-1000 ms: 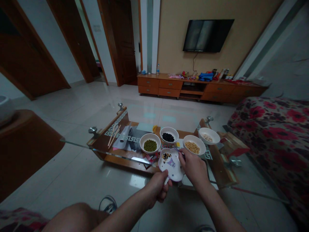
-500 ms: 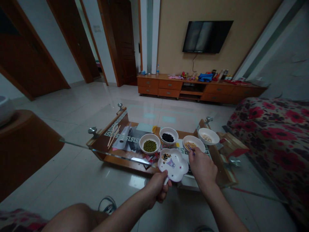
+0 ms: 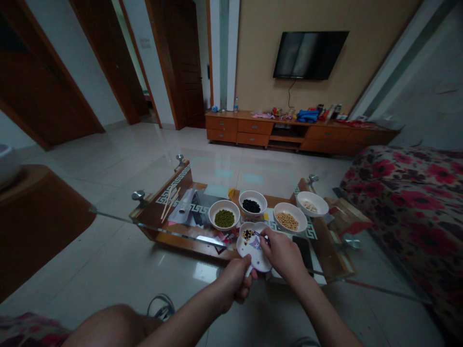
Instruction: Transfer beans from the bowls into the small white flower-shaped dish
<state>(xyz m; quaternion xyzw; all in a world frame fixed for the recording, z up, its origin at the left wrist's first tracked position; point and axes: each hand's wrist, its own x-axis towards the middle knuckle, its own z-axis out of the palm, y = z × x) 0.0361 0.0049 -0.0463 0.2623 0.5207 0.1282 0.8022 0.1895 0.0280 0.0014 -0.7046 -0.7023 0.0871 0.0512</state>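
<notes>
My left hand [image 3: 238, 279] is closed round the short handle of a white flower-shaped plate [image 3: 253, 258] with a purple cartoon print. A small pile of black and yellow beans [image 3: 248, 235] lies on its far left part. Over the plate, my right hand [image 3: 284, 253] pinches slim dark tweezers [image 3: 261, 235], whose tips reach toward the pile; whether a bean is between them is too small to tell. Beyond the plate stand a bowl of green beans [image 3: 224, 219], a bowl of black beans [image 3: 251, 206], a bowl of yellow soybeans [image 3: 287, 221] and a bowl of pale pieces [image 3: 310, 206].
The bowls stand on a glass-topped coffee table [image 3: 119, 218]. Chopsticks [image 3: 170, 205] and rolled paper [image 3: 185, 207] lie at its left. A dark flat object [image 3: 303, 253] is by my right wrist. A flowered sofa [image 3: 408, 193] is at the right, a long cabinet [image 3: 255, 126] at the back.
My right hand has moved left and nearer, from the soybean bowl to over the plate, with the tweezers in it. My left hand and the plate have stayed in place.
</notes>
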